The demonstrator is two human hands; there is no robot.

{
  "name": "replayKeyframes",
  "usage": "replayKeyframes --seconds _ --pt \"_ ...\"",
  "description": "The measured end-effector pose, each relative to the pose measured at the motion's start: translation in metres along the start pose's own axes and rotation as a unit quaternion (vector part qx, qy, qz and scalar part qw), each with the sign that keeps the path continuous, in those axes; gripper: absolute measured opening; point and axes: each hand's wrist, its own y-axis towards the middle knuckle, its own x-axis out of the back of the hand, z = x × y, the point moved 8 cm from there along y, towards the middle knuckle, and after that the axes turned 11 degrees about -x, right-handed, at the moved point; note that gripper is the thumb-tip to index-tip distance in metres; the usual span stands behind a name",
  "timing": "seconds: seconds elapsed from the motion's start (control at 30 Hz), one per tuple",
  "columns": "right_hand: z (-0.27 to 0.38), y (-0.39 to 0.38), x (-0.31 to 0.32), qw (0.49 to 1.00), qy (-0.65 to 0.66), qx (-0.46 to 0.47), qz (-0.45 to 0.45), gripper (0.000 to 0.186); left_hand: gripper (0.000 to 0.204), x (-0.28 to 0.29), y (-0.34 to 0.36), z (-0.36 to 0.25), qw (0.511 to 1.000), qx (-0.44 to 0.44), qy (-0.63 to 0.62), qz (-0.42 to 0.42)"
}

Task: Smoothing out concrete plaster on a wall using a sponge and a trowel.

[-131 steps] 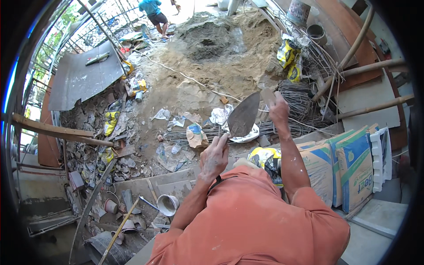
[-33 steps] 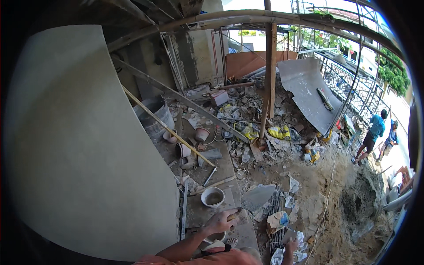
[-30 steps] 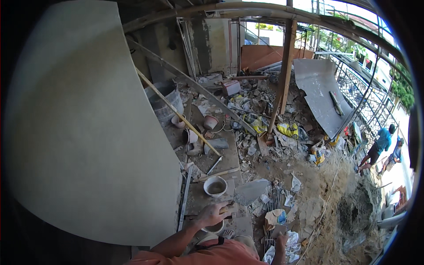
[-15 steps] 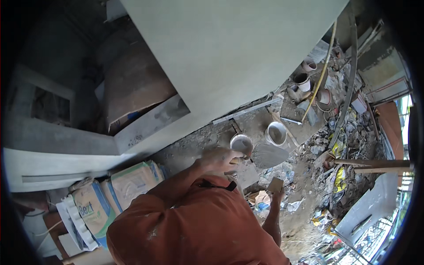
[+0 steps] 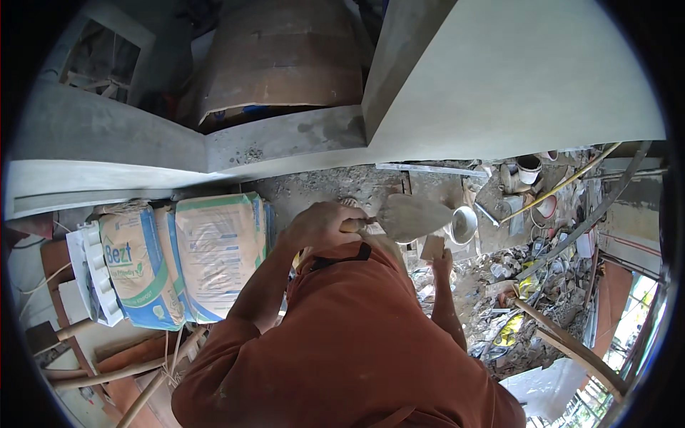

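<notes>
My left hand (image 5: pixel 327 222) is closed on the handle of a trowel (image 5: pixel 412 216), whose broad grey blade lies flat in view, pointing right. My right hand (image 5: pixel 442 262), lower and further right, grips a small tan flat piece (image 5: pixel 432 247), partly over its fingers. Just right of the blade is a white bucket (image 5: pixel 464 227) on the dirty ground. My orange shirt fills the lower middle and hides part of both arms.
Stacked cement sacks (image 5: pixel 217 250) stand at left beside bamboo poles (image 5: pixel 121 379). A plastered wall (image 5: pixel 514 78) and a ledge (image 5: pixel 285 135) run across the top. Rubble (image 5: pixel 499 314), small buckets (image 5: pixel 528 171), a long yellow pole (image 5: pixel 571 185) and leaning timbers (image 5: pixel 585 353) crowd the right.
The view has swung round from the yard to the wall and sacks; the two other people are out of sight. Both hands still hold the trowel and the flat piece.
</notes>
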Motion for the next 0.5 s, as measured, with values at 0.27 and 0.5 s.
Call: replayKeyframes --seconds 0.27,0.5 --pt "0.126 -0.038 -0.107 0.962 -0.200 0.086 0.165 0.022 0.033 -0.024 -0.148 0.067 0.937 0.101 -0.106 -0.318" --pt "0.150 -0.009 -0.138 0.922 -0.271 0.224 0.160 0.022 0.025 -0.020 -0.254 0.101 0.760 0.228 -0.187 -0.580"
